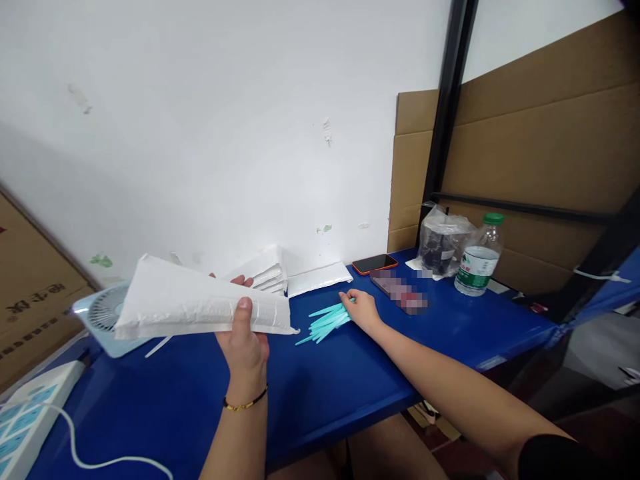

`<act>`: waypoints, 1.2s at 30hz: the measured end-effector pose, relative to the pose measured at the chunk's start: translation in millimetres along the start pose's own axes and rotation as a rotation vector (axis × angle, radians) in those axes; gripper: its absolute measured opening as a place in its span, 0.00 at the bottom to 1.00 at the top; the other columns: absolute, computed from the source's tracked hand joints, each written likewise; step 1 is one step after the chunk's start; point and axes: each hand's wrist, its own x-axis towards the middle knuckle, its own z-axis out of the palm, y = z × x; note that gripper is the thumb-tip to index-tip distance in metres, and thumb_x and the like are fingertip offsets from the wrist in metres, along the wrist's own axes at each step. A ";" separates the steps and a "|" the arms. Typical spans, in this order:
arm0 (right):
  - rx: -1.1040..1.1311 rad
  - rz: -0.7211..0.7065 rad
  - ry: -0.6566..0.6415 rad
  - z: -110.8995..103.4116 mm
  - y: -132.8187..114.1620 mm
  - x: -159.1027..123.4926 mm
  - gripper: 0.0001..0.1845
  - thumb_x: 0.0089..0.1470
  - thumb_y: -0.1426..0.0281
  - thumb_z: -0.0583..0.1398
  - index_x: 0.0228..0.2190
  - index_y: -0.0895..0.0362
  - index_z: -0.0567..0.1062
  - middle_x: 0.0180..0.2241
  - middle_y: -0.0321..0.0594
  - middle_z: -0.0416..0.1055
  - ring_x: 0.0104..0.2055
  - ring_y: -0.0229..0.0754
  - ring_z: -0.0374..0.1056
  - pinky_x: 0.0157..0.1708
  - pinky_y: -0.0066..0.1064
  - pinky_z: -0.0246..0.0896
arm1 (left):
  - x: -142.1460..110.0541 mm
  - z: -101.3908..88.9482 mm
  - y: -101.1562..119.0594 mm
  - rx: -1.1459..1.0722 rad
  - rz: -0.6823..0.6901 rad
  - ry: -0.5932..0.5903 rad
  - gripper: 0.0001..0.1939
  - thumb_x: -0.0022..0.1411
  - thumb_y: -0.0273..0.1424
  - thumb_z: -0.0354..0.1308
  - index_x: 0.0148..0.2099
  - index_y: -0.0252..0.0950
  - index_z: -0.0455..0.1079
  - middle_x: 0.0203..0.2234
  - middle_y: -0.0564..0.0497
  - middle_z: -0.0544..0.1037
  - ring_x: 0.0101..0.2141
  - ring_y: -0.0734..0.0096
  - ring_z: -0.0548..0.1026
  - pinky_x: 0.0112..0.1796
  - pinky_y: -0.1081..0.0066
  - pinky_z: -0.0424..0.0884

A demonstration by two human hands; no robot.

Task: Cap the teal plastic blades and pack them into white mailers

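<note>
My left hand [243,333] holds up a white padded mailer [195,301], thumb on top and fingers behind it, above the blue table [320,387]. A gold bracelet sits on that wrist. My right hand [361,308] reaches across the table and rests on a small heap of several thin teal plastic sticks [325,321], its fingers curled over their far ends. Behind the sticks a stack of more white mailers [273,272] lies against the wall.
Along the table's back right are an orange-cased phone [374,264], a second phone [400,290], a wrapped dark cup [443,245] and a green-capped water bottle [479,259]. A small blue fan [103,319] and a power strip [25,417] sit at left. Cardboard stands behind.
</note>
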 end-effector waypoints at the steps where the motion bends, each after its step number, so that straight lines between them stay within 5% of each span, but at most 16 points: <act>1: -0.061 -0.033 -0.009 2.0 0.3 -0.9 0.19 0.47 0.56 0.56 0.15 0.55 0.65 0.14 0.34 0.61 0.21 0.39 0.59 0.22 0.28 0.48 | 3.5 -2.7 -0.1 0.043 0.010 -0.012 0.31 0.53 0.33 0.59 0.58 0.45 0.54 0.46 0.48 0.70 0.47 0.64 0.69 0.50 0.60 0.64; 4: -0.292 -0.172 -0.060 6.2 0.7 -4.1 0.19 0.53 0.57 0.52 0.19 0.55 0.68 0.22 0.37 0.66 0.27 0.41 0.62 0.26 0.28 0.51 | 18.3 -16.3 -1.0 0.319 -0.005 -0.097 0.31 0.48 0.33 0.63 0.54 0.40 0.60 0.43 0.47 0.73 0.44 0.63 0.71 0.49 0.60 0.64; 9: -0.504 -0.360 -0.148 10.1 -1.2 -9.1 0.18 0.56 0.58 0.51 0.24 0.55 0.71 0.32 0.41 0.66 0.38 0.43 0.61 0.35 0.30 0.54 | 37.8 -40.3 -7.6 0.918 -0.065 -0.477 0.36 0.43 0.34 0.65 0.56 0.42 0.61 0.43 0.48 0.72 0.44 0.56 0.69 0.49 0.57 0.61; 15: -0.542 -0.471 -0.250 13.4 1.2 -11.4 0.16 0.57 0.58 0.51 0.30 0.54 0.72 0.32 0.40 0.64 0.38 0.42 0.60 0.35 0.31 0.55 | 42.5 -36.8 -24.0 1.067 0.015 -0.851 0.27 0.52 0.32 0.54 0.56 0.39 0.61 0.48 0.47 0.67 0.48 0.61 0.65 0.50 0.63 0.60; 19: -0.519 -0.462 -0.253 14.2 5.6 -8.4 0.15 0.58 0.59 0.50 0.30 0.54 0.72 0.32 0.39 0.63 0.39 0.41 0.60 0.36 0.30 0.55 | 51.0 -31.6 -29.1 1.095 0.018 -0.947 0.28 0.51 0.31 0.53 0.57 0.39 0.60 0.48 0.48 0.68 0.48 0.60 0.66 0.49 0.64 0.61; 22: -0.488 -0.453 -0.265 13.7 7.5 -5.9 0.14 0.58 0.61 0.51 0.30 0.54 0.72 0.33 0.39 0.63 0.39 0.41 0.60 0.36 0.30 0.56 | 57.0 -31.6 -29.1 1.078 0.021 -0.885 0.29 0.48 0.32 0.57 0.56 0.39 0.62 0.48 0.47 0.69 0.48 0.58 0.67 0.50 0.62 0.60; 28: -0.435 -0.427 -0.281 12.1 9.3 -3.5 0.13 0.57 0.61 0.52 0.30 0.54 0.72 0.33 0.39 0.62 0.39 0.40 0.60 0.37 0.30 0.56 | 55.4 -24.8 -27.5 0.512 -0.327 -0.517 0.28 0.49 0.38 0.61 0.51 0.31 0.64 0.41 0.43 0.74 0.41 0.58 0.72 0.43 0.62 0.69; 32: -0.407 -0.431 -0.269 11.6 10.6 -3.2 0.12 0.56 0.62 0.53 0.30 0.54 0.72 0.33 0.38 0.63 0.39 0.40 0.60 0.38 0.30 0.56 | 61.5 -30.6 -26.1 0.168 -0.270 -0.138 0.25 0.53 0.43 0.56 0.51 0.34 0.64 0.42 0.45 0.74 0.45 0.61 0.71 0.46 0.63 0.68; 36: -0.399 -0.418 -0.274 11.1 9.0 -3.7 0.12 0.56 0.62 0.53 0.30 0.54 0.72 0.33 0.39 0.63 0.39 0.41 0.60 0.38 0.30 0.57 | 69.8 -66.5 -32.7 0.211 -0.231 0.275 0.24 0.59 0.44 0.45 0.55 0.41 0.57 0.49 0.48 0.69 0.46 0.65 0.71 0.41 0.66 0.71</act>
